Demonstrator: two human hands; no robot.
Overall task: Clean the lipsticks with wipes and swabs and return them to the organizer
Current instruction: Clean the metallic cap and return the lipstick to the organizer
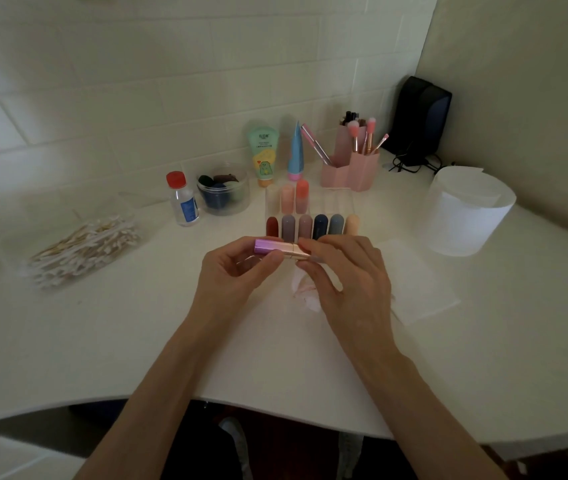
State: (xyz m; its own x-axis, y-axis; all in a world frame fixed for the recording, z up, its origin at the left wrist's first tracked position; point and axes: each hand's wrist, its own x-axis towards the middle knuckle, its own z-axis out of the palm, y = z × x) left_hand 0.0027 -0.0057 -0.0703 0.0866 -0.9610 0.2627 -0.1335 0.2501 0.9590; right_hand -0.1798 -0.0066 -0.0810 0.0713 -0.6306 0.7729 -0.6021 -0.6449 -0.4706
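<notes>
1. Head view: the lipstick (277, 249) is held level above the bench (137, 341), between the two hands and just on the near side of the organizer (331, 202). The left hand (237, 271) pinches its purple end with thumb and fingers. The right hand (344, 282) pinches the rose-gold end the same way.
2. I cannot tell whether the purple part is a cap fully seated or half off. If the hands pull apart sharply, one piece could jump free and roll off the bench edge below the wrists.
3. Both grips are fingertip pinches on smooth, glossy casing, so a twist with damp fingers may let it slip. It would likely drop onto the crumpled, pink-marked wipe (305, 294) directly under the hands and pick up colour there.
4. The organizer's front row of lipsticks stands just beyond the knuckles. A push forward while twisting could knock them over or shove the organizer back.
5. If the bullet gets exposed, it may smear on the fingers and mark the casing, undoing the cleaning.
6. Swabs (85, 251) lie well out to the left of the left hand, with a bottle (183, 200) beyond them. Reaching across for either with the lipstick in one hand risks tipping the bottle.
</notes>
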